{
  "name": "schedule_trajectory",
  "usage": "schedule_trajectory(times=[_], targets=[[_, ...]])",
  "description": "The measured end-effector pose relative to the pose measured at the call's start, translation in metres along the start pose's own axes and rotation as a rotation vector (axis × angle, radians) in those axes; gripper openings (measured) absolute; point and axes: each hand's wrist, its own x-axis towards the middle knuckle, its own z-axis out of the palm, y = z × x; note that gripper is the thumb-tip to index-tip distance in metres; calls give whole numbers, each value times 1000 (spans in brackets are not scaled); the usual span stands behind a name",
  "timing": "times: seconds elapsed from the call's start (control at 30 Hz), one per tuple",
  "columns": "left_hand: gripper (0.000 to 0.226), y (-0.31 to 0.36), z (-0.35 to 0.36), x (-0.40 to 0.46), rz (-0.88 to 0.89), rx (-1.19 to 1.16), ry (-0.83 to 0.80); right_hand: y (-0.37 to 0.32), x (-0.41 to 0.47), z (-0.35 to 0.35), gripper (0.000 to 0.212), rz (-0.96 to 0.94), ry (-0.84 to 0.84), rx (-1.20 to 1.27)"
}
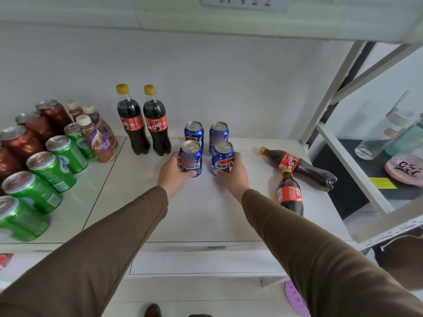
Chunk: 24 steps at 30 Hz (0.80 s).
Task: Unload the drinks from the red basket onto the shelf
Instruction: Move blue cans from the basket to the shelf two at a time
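Both arms reach onto the white shelf point(206, 213). My left hand point(172, 171) grips a blue cola can point(191, 157) standing upright on the shelf. My right hand point(233, 173) grips a second blue can point(222, 159) beside it. Two more blue cans point(194, 131) point(218, 132) stand just behind them. Two upright cola bottles point(132, 120) point(156, 121) with yellow caps stand to the left at the back. On the right, one cola bottle point(297, 167) lies on its side and a smaller one point(290, 193) stands in front of it. The red basket is out of view.
Green cans point(51, 171), dark red cans point(20, 143) and coffee bottles point(98, 140) crowd the shelf's left part. A slanted white shelf frame point(332, 92) bounds the right side, with water bottles point(386, 136) and a pink dish point(405, 170) beyond. A purple mesh object point(296, 298) lies at the floor.
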Motion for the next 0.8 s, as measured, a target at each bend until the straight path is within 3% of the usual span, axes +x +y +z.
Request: schedule_trajectory(times=[0.63, 0.8], targets=[[68, 17, 22, 17, -16, 38, 120, -8, 22, 18, 62, -26, 77, 26], [73, 15, 19, 13, -23, 15, 92, -7, 20, 14, 73, 5, 58, 46]])
